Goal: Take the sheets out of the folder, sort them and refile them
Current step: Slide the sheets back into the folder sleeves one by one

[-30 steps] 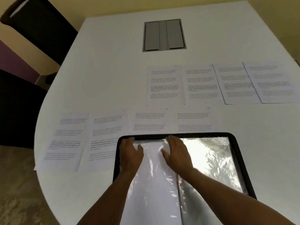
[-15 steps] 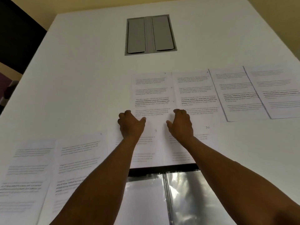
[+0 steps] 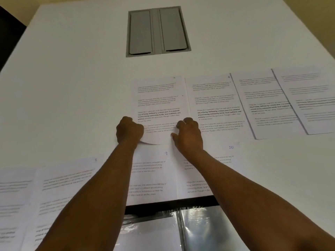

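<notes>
I have both hands on one printed sheet (image 3: 159, 109), the leftmost of the far row on the white table (image 3: 72, 87). My left hand (image 3: 129, 131) grips its near left corner with fingers curled under the edge, and my right hand (image 3: 189, 135) pinches its near right corner, thumb out toward the paper. Between the two hands the near edge bows up off the table, so I judge the sheet is just starting to lift.

What matters for the next move is direction. The sheet's long axis runs away from me, and all of its length lies beyond my hands, while the folder (image 3: 172, 203) with its shiny plastic pockets sits open close to my body, behind the grip and partly under my forearms. So the pull has to come straight back toward me, over the near row, where the sheets marked 9 (image 3: 154, 171) and 10 (image 3: 224, 160) lie directly in the path. Both hands are about equally near, one at each corner. The neighbouring sheet marked 4 (image 3: 215, 107) touches the held one along its right edge and could drag with it.
</notes>
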`<action>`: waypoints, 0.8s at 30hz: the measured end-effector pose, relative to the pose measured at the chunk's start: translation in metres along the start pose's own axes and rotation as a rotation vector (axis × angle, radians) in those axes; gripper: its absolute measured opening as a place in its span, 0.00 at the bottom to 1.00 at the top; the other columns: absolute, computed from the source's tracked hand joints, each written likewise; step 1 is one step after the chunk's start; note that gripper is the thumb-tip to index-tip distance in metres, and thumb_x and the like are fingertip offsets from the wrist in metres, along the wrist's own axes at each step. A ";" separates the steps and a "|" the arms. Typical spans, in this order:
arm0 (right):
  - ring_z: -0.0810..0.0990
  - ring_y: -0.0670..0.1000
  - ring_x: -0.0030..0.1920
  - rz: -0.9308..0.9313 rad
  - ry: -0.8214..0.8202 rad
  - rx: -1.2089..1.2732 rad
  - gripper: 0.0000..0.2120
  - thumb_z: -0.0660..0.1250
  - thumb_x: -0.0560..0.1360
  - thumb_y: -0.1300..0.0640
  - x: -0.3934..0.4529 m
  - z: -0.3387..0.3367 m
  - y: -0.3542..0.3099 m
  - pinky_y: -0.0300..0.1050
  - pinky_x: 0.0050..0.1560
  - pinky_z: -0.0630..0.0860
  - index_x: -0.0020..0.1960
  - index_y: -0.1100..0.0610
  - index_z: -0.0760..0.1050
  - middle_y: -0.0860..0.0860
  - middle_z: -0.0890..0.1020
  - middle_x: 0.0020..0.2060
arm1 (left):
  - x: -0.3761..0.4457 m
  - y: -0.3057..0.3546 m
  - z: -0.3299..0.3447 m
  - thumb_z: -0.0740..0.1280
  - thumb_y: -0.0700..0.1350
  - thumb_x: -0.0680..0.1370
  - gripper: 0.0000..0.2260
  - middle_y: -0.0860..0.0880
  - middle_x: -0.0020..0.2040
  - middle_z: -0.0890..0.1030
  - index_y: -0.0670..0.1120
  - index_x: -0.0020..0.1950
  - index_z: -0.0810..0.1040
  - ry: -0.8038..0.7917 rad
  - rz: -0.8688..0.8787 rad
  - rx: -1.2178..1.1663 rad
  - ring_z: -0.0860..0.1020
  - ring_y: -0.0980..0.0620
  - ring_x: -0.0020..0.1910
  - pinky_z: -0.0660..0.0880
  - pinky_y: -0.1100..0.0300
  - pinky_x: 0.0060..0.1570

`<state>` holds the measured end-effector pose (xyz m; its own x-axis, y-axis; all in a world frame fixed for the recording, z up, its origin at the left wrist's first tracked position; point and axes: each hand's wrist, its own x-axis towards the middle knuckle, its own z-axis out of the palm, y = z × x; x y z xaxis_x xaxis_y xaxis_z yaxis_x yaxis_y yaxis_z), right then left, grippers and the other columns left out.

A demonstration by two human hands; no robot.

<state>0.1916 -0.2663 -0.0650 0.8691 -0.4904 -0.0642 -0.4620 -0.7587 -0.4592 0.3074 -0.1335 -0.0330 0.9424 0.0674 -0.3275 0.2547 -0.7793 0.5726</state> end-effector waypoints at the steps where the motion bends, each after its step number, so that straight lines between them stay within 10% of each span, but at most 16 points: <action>1: 0.67 0.58 0.67 0.032 -0.005 0.047 0.19 0.67 0.77 0.53 0.000 -0.001 0.000 0.51 0.64 0.69 0.65 0.61 0.73 0.59 0.68 0.69 | 0.000 -0.003 -0.004 0.64 0.37 0.76 0.15 0.44 0.61 0.78 0.42 0.62 0.75 -0.004 0.012 -0.086 0.78 0.44 0.56 0.71 0.60 0.47; 11: 0.75 0.55 0.63 0.410 -0.132 0.714 0.31 0.68 0.76 0.47 -0.034 -0.059 -0.014 0.49 0.66 0.72 0.74 0.53 0.62 0.54 0.72 0.68 | -0.057 -0.034 -0.071 0.67 0.38 0.78 0.11 0.50 0.53 0.82 0.50 0.58 0.76 -0.094 0.013 -0.669 0.81 0.51 0.51 0.78 0.49 0.57; 24: 0.77 0.48 0.54 0.402 -0.290 1.056 0.30 0.69 0.77 0.62 -0.210 -0.136 0.030 0.42 0.54 0.73 0.74 0.52 0.61 0.48 0.77 0.55 | -0.250 -0.109 -0.102 0.66 0.37 0.78 0.11 0.48 0.54 0.83 0.50 0.57 0.77 -0.312 0.052 -0.711 0.81 0.50 0.53 0.77 0.50 0.58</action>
<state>-0.0284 -0.2446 0.0553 0.7646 -0.3941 -0.5101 -0.4555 0.2296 -0.8601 0.0660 -0.0025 0.0631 0.8793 -0.2184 -0.4232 0.3892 -0.1827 0.9029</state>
